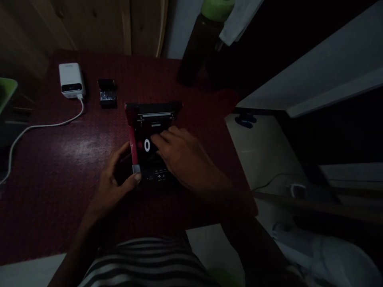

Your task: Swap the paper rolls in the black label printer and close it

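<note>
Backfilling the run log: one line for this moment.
left hand: holding left side of boxy red-and-black device; lid: raised; right hand: over device, beside white oval ring; surface: dark-red textured tabletop

Head-worn view, downward over the table [74,151]

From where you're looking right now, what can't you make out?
In the head view:
Part of the device: hidden behind the right hand.
Its printed markings: too small and dark to read.
Top of the bottle: cut off by upper edge.
Green object: cut by left edge.
</note>
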{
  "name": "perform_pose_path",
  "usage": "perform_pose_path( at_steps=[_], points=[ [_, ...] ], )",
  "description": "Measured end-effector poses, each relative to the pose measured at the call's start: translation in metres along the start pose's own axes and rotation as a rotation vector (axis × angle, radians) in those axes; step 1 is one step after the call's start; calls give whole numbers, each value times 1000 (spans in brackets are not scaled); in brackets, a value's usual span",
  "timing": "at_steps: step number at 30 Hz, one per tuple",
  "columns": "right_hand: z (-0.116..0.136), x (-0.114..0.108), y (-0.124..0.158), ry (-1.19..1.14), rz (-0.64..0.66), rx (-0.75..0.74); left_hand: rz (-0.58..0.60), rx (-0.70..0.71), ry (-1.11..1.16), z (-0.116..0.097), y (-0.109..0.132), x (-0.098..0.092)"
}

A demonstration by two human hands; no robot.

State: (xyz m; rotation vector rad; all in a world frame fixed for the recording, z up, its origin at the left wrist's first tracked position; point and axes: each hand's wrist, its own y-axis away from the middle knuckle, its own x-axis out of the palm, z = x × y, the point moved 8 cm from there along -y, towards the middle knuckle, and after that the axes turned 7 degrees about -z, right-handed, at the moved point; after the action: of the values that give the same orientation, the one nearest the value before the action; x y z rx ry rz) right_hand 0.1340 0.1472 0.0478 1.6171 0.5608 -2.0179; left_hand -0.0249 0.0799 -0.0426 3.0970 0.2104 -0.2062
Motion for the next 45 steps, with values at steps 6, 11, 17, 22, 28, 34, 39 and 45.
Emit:
perform_pose_path(
  at_steps=[6,11,17,22,28,34,39,45],
  points=[
    [-1,17,-23,39,175,74,3,-12,10,3,0,1],
    [-9,29,-32,-4,211,111,0,-29,34,4,3,3],
    [-18,20,-11,-328,51,-16,6,-60,66,8,4,4],
    [-17,1,20,-562,-35,-161,-3,-55,58,7,4,3],
    [-18,7,28,-449,-218,-234,-61,-103,110,-4,0,4],
    [-16,-1,49,-331,-602,-257,-225,189,22,-44,-57,-9],
    [-1,-5,68,-185,-823,-218,-265,293,48,-65,-77,-7],
    [15,-5,80,29,-830,-135,-297,143,42,-43,-42,-4]
  ],
)
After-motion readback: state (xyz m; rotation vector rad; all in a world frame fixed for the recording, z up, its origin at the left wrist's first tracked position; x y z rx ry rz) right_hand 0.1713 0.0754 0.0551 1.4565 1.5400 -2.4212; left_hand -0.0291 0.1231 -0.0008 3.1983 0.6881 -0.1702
